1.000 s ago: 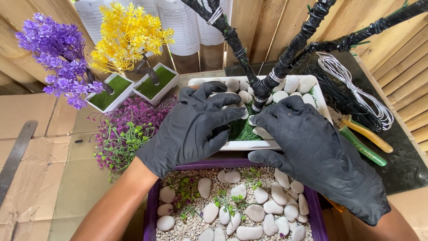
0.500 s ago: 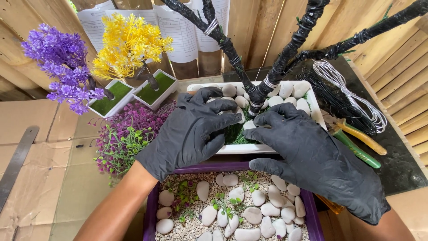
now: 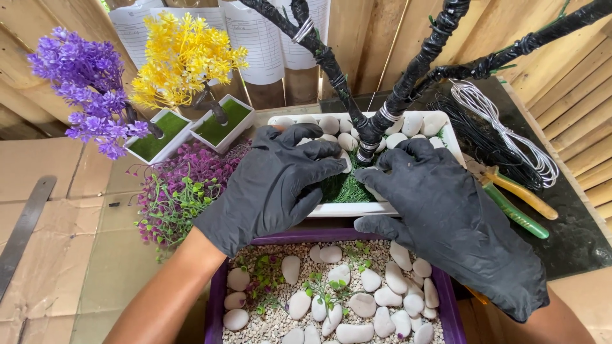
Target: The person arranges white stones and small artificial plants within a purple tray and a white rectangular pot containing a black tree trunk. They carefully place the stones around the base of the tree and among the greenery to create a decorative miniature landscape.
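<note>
Since the earlier frame the left hand has been shifted slightly forward over the white rectangular planter, and the right hand has been drawn closer to the base of the black wrapped trunk. Both hands are covered by black gloves.

The left hand is laid palm down on the planter's near left part, fingers spread and slightly curled, tips pressed into the green artificial grass; nothing is seen to be gripped. The right hand is laid on the near right part, fingers bent toward the trunk base; whether anything is pinched under the fingertips cannot be told.

The planter is placed on the counter, just beyond a purple tray filled with gravel and white pebbles. White pebbles are also packed along the planter's far side around the trunk, from which wrapped branches are spread upward.

To the left, a purple flower sprig and a yellow one are set in small white pots, with a loose purple-green bunch lying near the left hand. To the right, coiled wire and pliers are noted.
</note>
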